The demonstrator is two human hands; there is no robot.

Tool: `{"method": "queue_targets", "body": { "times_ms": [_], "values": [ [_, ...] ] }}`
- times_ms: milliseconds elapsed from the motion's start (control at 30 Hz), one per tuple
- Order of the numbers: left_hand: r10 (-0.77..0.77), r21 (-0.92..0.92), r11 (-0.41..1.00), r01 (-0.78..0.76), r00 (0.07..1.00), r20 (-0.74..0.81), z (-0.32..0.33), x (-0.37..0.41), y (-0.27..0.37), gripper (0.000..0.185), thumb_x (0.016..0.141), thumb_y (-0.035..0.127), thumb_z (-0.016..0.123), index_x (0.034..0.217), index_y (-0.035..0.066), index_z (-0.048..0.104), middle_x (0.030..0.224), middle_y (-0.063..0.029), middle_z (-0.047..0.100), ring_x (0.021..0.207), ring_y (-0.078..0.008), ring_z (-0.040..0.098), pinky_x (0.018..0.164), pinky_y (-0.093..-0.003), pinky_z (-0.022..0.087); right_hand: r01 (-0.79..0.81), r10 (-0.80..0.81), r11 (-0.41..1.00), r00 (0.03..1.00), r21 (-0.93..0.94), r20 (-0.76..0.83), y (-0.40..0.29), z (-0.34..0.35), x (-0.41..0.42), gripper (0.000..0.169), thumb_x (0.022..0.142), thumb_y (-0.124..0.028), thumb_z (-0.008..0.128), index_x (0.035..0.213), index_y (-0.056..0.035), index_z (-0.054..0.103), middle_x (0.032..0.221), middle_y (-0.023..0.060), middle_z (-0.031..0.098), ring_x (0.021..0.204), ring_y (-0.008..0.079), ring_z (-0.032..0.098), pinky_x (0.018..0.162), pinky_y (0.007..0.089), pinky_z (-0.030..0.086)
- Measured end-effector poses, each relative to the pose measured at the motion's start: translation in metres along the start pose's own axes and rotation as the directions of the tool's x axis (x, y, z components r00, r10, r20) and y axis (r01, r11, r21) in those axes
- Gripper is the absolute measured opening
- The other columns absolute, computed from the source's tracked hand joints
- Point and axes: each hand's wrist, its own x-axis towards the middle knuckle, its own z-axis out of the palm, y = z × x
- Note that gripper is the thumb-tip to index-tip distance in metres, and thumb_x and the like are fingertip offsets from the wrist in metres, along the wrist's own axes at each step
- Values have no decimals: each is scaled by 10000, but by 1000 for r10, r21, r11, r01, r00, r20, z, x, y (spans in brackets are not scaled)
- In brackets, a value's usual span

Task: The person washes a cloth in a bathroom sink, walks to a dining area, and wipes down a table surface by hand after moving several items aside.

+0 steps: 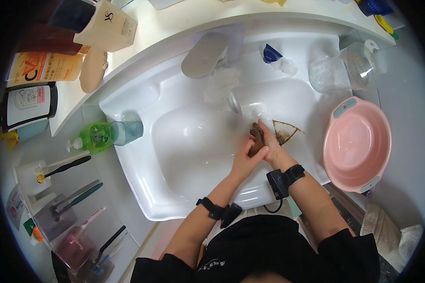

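Both hands meet over the right part of a white washbasin (184, 166). Between my left hand (245, 155) and my right hand (269, 141) is a brown object (256, 139), too covered by fingers to name. Touching or close beside my right hand, a triangular piece with a brown edge and a stained middle (285, 132) lies in the basin. A metal faucet (205, 56) stands behind the hands, partly blurred. Water seems to wet the basin just beyond the fingertips. Black straps with small devices circle both wrists.
A pink plastic basin (357, 145) stands on the right, below a clear plastic container (343, 69). At the left rim are a green pump bottle (95, 137) and a bluish cup (129, 132). Toothbrush cups (76, 247) hang at lower left. Cosmetics stand on the shelf (156, 32).
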Motion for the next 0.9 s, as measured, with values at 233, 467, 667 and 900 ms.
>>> {"method": "queue_targets", "body": {
  "times_ms": [233,467,667,900],
  "values": [
    [269,601,790,121,813,-517,-76,53,-61,249,761,208,610,721,-25,533,808,-169,542,818,-298,497,725,-362,396,112,-119,936,993,-334,-3,49,35,-6,541,875,-338,422,1297,-58,230,1334,124,270,1197,284,309,975,467,263],
    [-55,-66,997,45,984,-170,-67,31,-43,231,773,232,618,746,16,538,774,-92,575,747,-182,546,664,-280,431,-93,-22,973,873,-211,-487,22,35,-8,518,811,-495,459,1150,-104,423,1155,83,441,1114,243,374,911,470,323],
    [250,362,913,-188,959,-134,-12,23,-28,167,811,165,507,855,4,510,1083,-226,477,1074,-369,405,926,-429,292,153,-154,967,988,-204,12,36,19,4,410,867,-385,402,1100,-54,464,1023,89,528,974,229,495,890,331,400],
    [315,583,812,-9,849,-425,-86,49,-30,274,732,188,648,616,-8,496,752,-182,528,794,-328,506,720,-400,403,-18,-28,970,983,-241,-183,20,14,-12,830,757,-516,536,1358,-239,35,1408,126,-17,1276,370,65,947,610,158]
  ]
}}
